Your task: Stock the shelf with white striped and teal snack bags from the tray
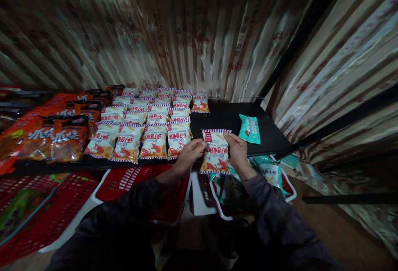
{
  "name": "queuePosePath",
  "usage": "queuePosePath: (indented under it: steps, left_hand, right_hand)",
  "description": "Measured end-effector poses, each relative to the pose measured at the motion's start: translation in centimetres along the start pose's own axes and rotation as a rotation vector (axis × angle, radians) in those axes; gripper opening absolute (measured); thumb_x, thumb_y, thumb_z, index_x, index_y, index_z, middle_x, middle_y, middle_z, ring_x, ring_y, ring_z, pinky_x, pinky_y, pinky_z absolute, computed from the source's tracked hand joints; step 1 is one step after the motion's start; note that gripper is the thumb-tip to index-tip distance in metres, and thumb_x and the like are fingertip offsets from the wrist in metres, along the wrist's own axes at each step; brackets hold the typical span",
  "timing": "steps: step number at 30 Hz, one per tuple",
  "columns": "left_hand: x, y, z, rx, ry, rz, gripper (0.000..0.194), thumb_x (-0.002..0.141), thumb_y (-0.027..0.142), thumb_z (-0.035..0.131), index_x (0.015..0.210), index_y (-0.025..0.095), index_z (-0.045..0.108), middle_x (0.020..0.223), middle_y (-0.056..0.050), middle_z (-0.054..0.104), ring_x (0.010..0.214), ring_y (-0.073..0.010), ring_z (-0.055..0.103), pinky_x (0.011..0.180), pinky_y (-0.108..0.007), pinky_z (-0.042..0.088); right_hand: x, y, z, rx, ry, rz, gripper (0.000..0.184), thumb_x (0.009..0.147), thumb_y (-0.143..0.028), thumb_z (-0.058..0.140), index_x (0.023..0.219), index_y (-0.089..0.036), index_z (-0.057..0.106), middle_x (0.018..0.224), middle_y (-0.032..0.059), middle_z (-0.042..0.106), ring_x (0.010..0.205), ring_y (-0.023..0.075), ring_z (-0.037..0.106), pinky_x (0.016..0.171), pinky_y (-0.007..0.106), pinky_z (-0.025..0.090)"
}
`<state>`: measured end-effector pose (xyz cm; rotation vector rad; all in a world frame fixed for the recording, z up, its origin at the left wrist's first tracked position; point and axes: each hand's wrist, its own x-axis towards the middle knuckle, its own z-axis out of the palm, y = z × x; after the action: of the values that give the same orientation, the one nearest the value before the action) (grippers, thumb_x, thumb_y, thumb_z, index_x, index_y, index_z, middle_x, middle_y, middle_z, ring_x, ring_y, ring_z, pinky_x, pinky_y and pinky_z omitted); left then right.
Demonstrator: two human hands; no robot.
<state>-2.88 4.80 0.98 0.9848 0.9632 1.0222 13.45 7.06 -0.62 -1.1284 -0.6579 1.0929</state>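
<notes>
A white and orange snack bag (215, 155) with a striped top edge is held upright at the front edge of the black shelf. My right hand (239, 151) grips its upper right side, thumb in front. At its left edge, my left hand (189, 155) has closed fingers that seem to pinch the bag; the exact contact is hard to see. Left of my hands stand rows of matching snack bags (154, 140) on the shelf. A single teal snack bag (249, 129) lies on the shelf beyond my right hand.
Orange and black snack packs (69, 138) fill the shelf's left part. Below hang or stand red baskets (124, 184), and one basket under my right arm holds teal bags (267, 169). Black metal posts (276, 72) and striped sheeting (186, 35) bound the shelf.
</notes>
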Motion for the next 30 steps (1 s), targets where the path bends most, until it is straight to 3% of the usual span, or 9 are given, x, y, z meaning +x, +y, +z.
queuePosePath:
  steps: [3,8,13,21,25,30]
  left_hand:
    - [-0.4,-1.0,0.5,-0.037,-0.030,-0.070,0.052,0.071,0.045,0.079,0.111,0.017,0.062,0.109,-0.009,0.072,0.101,-0.0210,0.067,0.093,-0.036,0.050]
    - [-0.7,-2.3,1.3,-0.089,-0.028,-0.102,0.065,0.061,0.036,0.087,0.115,0.016,0.058,0.109,-0.011,0.073,0.100,-0.0243,0.069,0.094,-0.040,0.052]
    - [-0.7,-2.4,1.3,-0.097,-0.034,-0.117,0.058,0.063,0.034,0.087,0.111,0.016,0.061,0.109,-0.012,0.074,0.103,-0.0274,0.069,0.097,-0.044,0.051]
    - [-1.0,-2.1,1.3,-0.104,0.000,-0.010,0.051,0.060,0.041,0.086,0.099,0.015,0.065,0.101,-0.010,0.076,0.103,-0.0283,0.069,0.098,-0.045,0.051]
    - [-0.8,-1.6,1.1,-0.088,0.039,0.008,0.050,0.064,0.043,0.083,0.100,0.014,0.065,0.101,-0.011,0.076,0.100,-0.0289,0.070,0.095,-0.046,0.052]
    - [0.1,-0.6,0.3,-0.053,0.105,0.093,0.049,0.065,0.045,0.082,0.100,0.014,0.065,0.102,-0.011,0.075,0.105,-0.0295,0.068,0.097,-0.046,0.051]
  right_hand:
    - [0.4,-0.3,-0.4,0.020,0.042,0.012,0.039,0.051,-0.050,0.086,0.065,-0.019,0.067,0.055,-0.0039,0.064,0.048,0.0126,0.053,0.048,0.025,0.043]
    - [0.5,0.3,-0.7,0.009,0.058,0.005,0.039,0.051,-0.049,0.086,0.063,-0.018,0.067,0.052,-0.0050,0.061,0.046,0.0105,0.050,0.045,0.023,0.037]
    - [0.4,0.6,-0.7,-0.033,0.037,-0.009,0.035,0.054,-0.048,0.084,0.063,-0.018,0.068,0.052,-0.0056,0.061,0.046,0.0108,0.049,0.044,0.023,0.035]
    - [0.4,0.1,-0.1,-0.016,0.047,0.020,0.039,0.052,-0.051,0.085,0.062,-0.019,0.065,0.053,-0.0045,0.063,0.049,0.0134,0.054,0.047,0.025,0.040]
    - [0.2,-0.3,0.2,0.016,-0.004,0.037,0.043,0.053,-0.058,0.083,0.066,-0.020,0.066,0.059,-0.0031,0.067,0.057,0.0154,0.061,0.053,0.026,0.046]
    - [-0.8,-0.7,0.0,-0.055,-0.187,0.125,0.049,0.061,-0.066,0.076,0.078,-0.020,0.072,0.076,0.0025,0.075,0.068,0.0201,0.068,0.058,0.030,0.052]
